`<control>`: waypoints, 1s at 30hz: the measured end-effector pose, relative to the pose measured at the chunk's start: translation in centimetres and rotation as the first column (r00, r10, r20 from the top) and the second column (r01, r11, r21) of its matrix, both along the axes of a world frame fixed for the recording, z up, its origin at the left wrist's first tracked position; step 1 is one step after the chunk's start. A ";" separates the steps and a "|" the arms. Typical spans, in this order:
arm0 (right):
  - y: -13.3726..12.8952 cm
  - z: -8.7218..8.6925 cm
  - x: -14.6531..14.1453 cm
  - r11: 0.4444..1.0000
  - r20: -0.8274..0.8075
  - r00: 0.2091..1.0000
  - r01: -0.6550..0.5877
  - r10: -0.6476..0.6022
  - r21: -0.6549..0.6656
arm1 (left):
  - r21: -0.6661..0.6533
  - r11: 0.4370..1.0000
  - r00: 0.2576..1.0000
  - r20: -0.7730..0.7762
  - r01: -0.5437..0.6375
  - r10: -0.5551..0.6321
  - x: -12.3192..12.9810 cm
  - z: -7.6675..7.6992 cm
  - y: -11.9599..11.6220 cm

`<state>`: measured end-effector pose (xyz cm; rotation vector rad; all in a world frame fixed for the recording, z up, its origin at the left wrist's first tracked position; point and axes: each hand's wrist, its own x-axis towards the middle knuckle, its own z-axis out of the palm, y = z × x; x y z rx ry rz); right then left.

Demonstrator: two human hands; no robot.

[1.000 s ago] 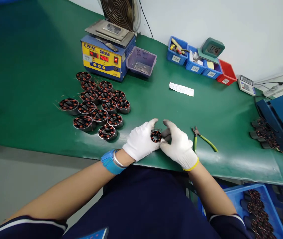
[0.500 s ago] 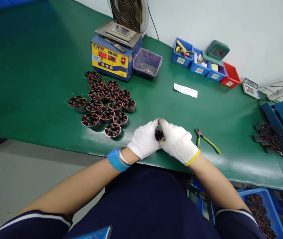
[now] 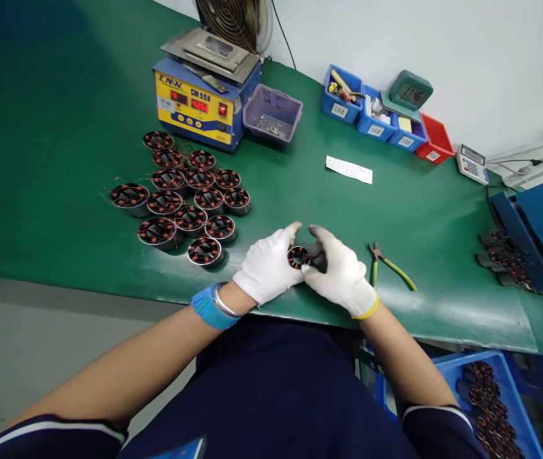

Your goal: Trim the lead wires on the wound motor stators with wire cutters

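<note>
A small round motor stator (image 3: 299, 257) with copper windings is between my two gloved hands, close to the front edge of the green table. My left hand (image 3: 271, 264) wraps round its left side. On its right side is my right hand (image 3: 341, 268), its thumb at the lower rim and its fingers curved apart above. Thin wires rise from the top of the stator. Pliers with green handles (image 3: 377, 252) lie to the right of my right hand. Several like stators (image 3: 205, 252) stand grouped on the left.
Behind the group stands a blue and yellow soldering unit (image 3: 195, 115), beside a purple bin (image 3: 274, 115). A paper strip (image 3: 348, 169) lies mid-table. Blue boxes (image 3: 343, 108), a red box (image 3: 436, 140) and a calculator (image 3: 472, 164) line the wall. A blue crate (image 3: 515, 389) holds stators lower right.
My right hand's fingers have spread from the stator's top and parted from my left fingertips, showing more of the stator. The whole view has shifted slightly.
</note>
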<state>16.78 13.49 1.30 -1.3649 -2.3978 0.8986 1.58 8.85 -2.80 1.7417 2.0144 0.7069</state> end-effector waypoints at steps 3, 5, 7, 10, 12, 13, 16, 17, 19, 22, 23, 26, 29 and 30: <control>-0.3 0.3 -0.7 0.999 0.060 0.998 -0.035 0.034 0.022 | 0.008 1.000 1.000 0.010 0.004 -0.004 0.1 0.1 -0.1; -0.5 0.0 -0.1 0.999 0.063 0.997 0.038 -0.037 -0.013 | 0.001 1.000 1.000 0.015 0.010 -0.010 0.0 0.2 -0.1; -0.6 -0.7 1.2 0.987 0.076 0.985 0.155 -0.152 -0.042 | -0.011 1.000 1.000 0.024 0.013 -0.013 -0.1 0.3 -0.1; -0.2 -1.5 2.8 0.965 0.046 0.972 0.235 -0.231 -0.113 | -0.026 0.999 0.998 0.048 0.030 -0.029 -0.3 0.6 -0.1; 0.2 -1.6 2.9 0.964 -0.066 0.976 0.191 -0.206 -0.183 | -0.032 0.997 0.996 0.059 0.065 -0.063 -0.3 0.7 0.0; 0.5 -1.6 2.7 0.966 -0.116 0.976 0.159 -0.185 -0.203 | -0.034 0.996 0.995 0.061 0.087 -0.084 -0.4 0.7 0.0; 0.8 -1.3 1.6 0.973 -0.089 0.984 0.135 -0.154 -0.189 | -0.048 0.989 0.989 0.058 0.140 -0.138 -0.4 0.9 0.0; 0.7 -1.2 1.3 0.974 -0.037 0.988 0.142 -0.151 -0.178 | -0.053 0.987 0.987 0.063 0.149 -0.146 -0.4 1.0 0.1; 0.1 -1.0 1.3 0.977 0.053 0.988 0.152 -0.145 -0.150 | -0.060 0.985 0.984 0.085 0.160 -0.154 -0.3 1.1 0.1; -1.2 -0.7 2.3 0.992 0.159 0.983 0.108 -0.096 -0.066 | -0.069 0.979 0.974 0.131 0.193 -0.183 -0.3 1.3 0.1; -1.5 -0.5 2.7 0.996 0.193 0.980 0.067 -0.056 -0.050 | -0.075 0.976 0.971 0.143 0.206 -0.194 -0.4 1.3 0.1; -1.8 -0.2 3.8 0.996 0.233 0.972 -0.005 0.025 -0.086 | -0.097 0.956 0.939 0.240 0.277 -0.247 -1.5 0.8 0.1; -1.0 0.0 4.0 0.998 0.150 0.986 0.067 -0.069 0.013 | -0.014 0.903 0.785 0.502 0.428 -0.364 -3.4 0.1 -0.1; -0.5 0.2 3.8 0.994 0.114 0.991 0.064 -0.074 0.088 | 0.031 0.883 0.712 0.579 0.468 -0.397 -3.9 -0.1 -0.1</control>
